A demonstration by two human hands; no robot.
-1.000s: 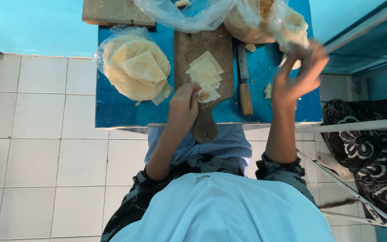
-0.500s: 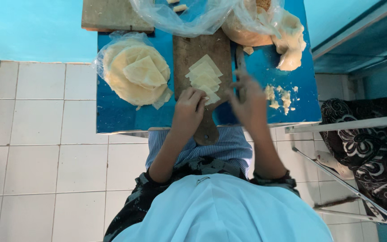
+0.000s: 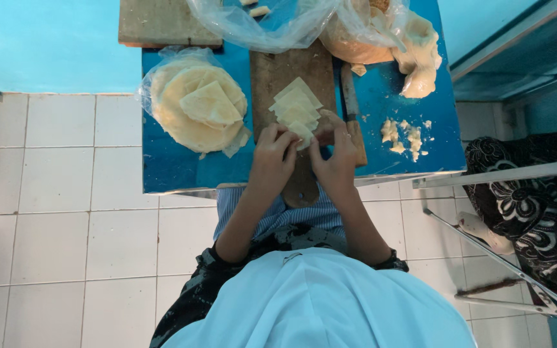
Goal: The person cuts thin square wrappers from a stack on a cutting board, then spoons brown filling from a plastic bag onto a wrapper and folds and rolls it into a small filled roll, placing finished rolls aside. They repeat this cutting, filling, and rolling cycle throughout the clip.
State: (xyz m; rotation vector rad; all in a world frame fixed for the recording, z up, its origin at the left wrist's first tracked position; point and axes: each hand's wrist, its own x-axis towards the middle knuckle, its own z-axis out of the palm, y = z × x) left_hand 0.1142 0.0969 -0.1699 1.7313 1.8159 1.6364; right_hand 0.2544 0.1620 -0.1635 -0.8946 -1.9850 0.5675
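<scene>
Head view: both hands [image 3: 304, 158] together, pinching pale triangular dough sheet [image 3: 302, 131] atop fanned stack, wooden board [image 3: 291, 71].

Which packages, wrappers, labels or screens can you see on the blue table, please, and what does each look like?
Clear plastic bag: far edge, above the wooden board; crumpled, see-through.
Clear plastic wrap: left side, under a stack of pale round dough sheets; glossy, wrinkled.
Clear bag: far right, around a tan dough lump; see-through.
No labels, signs or screens show.

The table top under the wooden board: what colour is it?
Bright blue; the table top shows best in the head view, beside the left hand.
</scene>
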